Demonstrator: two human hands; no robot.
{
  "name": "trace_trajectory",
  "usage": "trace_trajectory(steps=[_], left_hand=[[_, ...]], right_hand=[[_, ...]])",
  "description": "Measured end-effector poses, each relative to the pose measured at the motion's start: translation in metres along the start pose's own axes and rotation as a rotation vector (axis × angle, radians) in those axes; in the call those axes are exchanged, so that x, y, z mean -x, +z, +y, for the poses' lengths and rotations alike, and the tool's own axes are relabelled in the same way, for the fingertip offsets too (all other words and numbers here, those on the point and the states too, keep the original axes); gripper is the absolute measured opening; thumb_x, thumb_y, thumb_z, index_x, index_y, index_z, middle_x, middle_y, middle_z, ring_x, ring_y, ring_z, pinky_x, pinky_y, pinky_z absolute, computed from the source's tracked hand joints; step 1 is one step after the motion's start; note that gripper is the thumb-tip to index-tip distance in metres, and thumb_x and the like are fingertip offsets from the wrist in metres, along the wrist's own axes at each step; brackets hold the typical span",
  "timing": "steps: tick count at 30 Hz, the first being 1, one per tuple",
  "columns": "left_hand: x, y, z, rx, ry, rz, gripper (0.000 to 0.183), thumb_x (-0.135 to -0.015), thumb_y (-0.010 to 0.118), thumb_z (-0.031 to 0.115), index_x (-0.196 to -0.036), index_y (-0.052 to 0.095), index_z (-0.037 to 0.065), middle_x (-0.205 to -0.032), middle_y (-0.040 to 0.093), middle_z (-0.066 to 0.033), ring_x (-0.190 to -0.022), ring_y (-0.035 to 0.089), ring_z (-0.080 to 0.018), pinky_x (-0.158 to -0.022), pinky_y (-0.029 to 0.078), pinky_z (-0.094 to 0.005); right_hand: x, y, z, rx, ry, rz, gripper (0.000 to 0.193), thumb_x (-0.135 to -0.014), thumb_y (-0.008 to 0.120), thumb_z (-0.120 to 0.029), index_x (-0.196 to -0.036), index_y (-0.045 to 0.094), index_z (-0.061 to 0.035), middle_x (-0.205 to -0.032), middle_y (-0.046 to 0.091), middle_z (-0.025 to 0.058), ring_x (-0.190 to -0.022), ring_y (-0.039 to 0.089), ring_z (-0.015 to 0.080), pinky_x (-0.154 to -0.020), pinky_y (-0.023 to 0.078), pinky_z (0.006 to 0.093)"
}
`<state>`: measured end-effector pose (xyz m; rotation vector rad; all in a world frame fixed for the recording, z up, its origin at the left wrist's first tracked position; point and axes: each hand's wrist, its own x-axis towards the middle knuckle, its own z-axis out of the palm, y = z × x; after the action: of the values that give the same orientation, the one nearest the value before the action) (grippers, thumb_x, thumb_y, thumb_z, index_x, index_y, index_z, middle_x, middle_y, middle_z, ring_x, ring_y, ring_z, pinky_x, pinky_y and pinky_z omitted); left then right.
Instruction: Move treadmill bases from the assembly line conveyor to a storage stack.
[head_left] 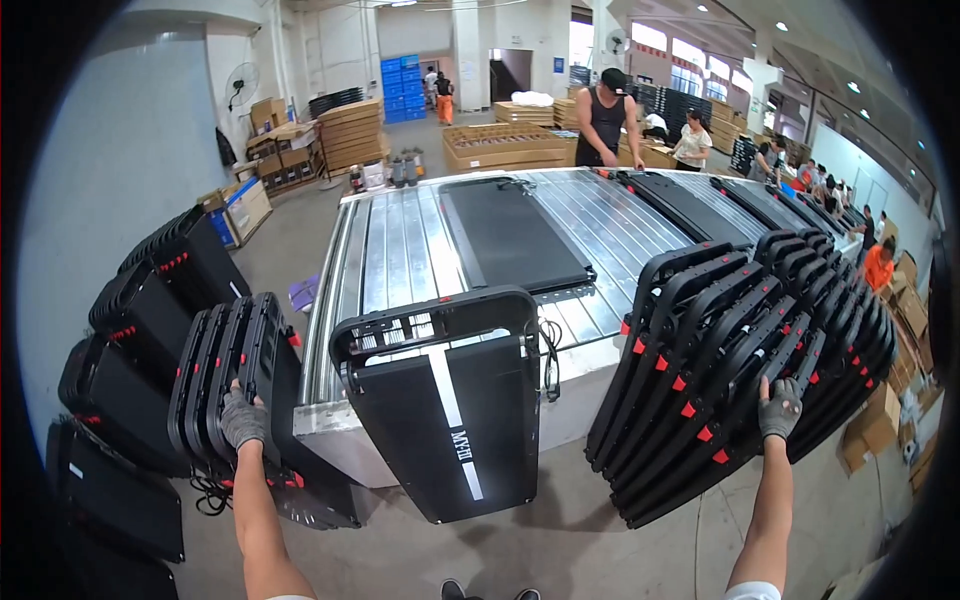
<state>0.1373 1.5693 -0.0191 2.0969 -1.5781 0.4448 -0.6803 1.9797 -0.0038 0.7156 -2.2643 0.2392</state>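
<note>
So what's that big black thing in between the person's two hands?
In the head view, a flat black panel with a white stripe leans against the metal table, between the left hand and the right hand, which each touch stacked black panels.

Distant workers point(820, 185) too small, faces indistinct

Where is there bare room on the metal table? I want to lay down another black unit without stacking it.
The roller table is bare along its left strip, beside the flat black unit, and on the ribbed patch to that unit's right. The near edge is taken by the tilted black unit. Crowded: leaning stacks under the left hand and right hand.
</note>
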Motion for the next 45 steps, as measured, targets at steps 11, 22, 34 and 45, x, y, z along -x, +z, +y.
trace_trajectory(steps=[11, 22, 34, 45], left_hand=[[0.0, 0.007, 0.003, -0.024, 0.006, -0.019, 0.06, -0.079, 0.064, 0.027, -0.133, 0.048, 0.008, -0.112, 0.06, -0.0204, -0.1, 0.062, -0.0359, -0.086, 0.051, -0.0434], [-0.002, 0.015, -0.005, 0.016, 0.035, 0.035, 0.056, -0.08, 0.063, 0.022, -0.132, 0.048, 0.008, -0.112, 0.059, -0.0214, -0.103, 0.06, -0.0376, -0.089, 0.049, -0.0442], [-0.01, 0.035, -0.013, 0.029, 0.092, 0.022, 0.059, -0.082, 0.06, 0.021, -0.137, 0.044, 0.008, -0.128, 0.055, -0.0198, -0.114, 0.057, -0.0352, -0.094, 0.047, -0.0407], [-0.021, 0.046, -0.024, -0.079, 0.032, -0.049, 0.058, -0.086, 0.06, 0.025, -0.14, 0.043, 0.013, -0.133, 0.053, -0.0172, -0.119, 0.054, -0.0331, -0.098, 0.043, -0.0378]], right_hand=[[0.001, 0.016, 0.015, 0.048, -0.021, 0.055, 0.035, -0.092, 0.056, -0.033, -0.08, 0.064, -0.0008, -0.099, 0.066, 0.0164, -0.1, 0.061, 0.0313, -0.083, 0.05, 0.0404], [-0.01, 0.006, 0.003, 0.196, -0.028, -0.144, 0.044, -0.095, 0.046, -0.041, -0.084, 0.071, -0.0058, -0.102, 0.066, 0.0121, -0.118, 0.053, 0.0312, -0.084, 0.049, 0.0433], [0.002, -0.025, 0.02, -0.009, -0.222, -0.08, 0.042, -0.076, 0.069, -0.044, -0.081, 0.068, -0.0018, -0.106, 0.065, 0.015, -0.116, 0.054, 0.0333, -0.091, 0.048, 0.0423], [-0.002, 0.019, 0.032, -0.002, -0.018, 0.027, 0.038, -0.087, 0.059, -0.04, -0.079, 0.07, -0.0043, -0.094, 0.066, 0.0115, -0.106, 0.059, 0.0282, -0.085, 0.05, 0.0399]])
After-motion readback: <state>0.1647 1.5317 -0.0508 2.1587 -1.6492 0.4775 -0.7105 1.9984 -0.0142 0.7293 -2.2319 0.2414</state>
